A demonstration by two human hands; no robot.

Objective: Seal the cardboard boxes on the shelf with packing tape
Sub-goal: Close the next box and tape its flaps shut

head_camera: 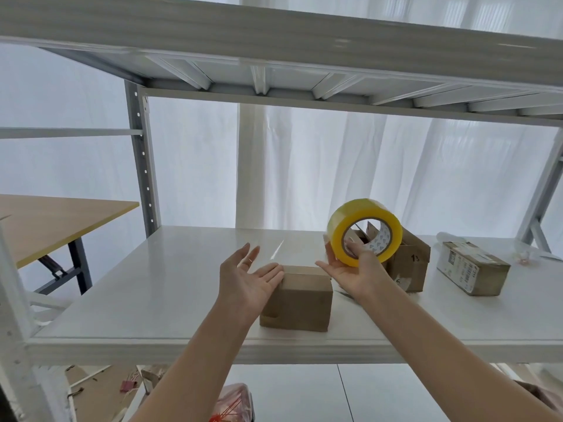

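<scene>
Tape roll [364,232]: probably light, stiff; your right grip [350,272] grasps its core. Box [297,296], near shelf [152,284] front edge; left grip [246,278] released.

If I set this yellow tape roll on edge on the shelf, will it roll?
Probably: the tape roll is round, the shelf looks glossy. Laid flat, it likely stays. The right hand holds it alone, so seemingly light.

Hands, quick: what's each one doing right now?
Left hand: open, fingers straight, beside the front cardboard box, holding nothing.
Right hand: grips the yellow tape roll.
</scene>
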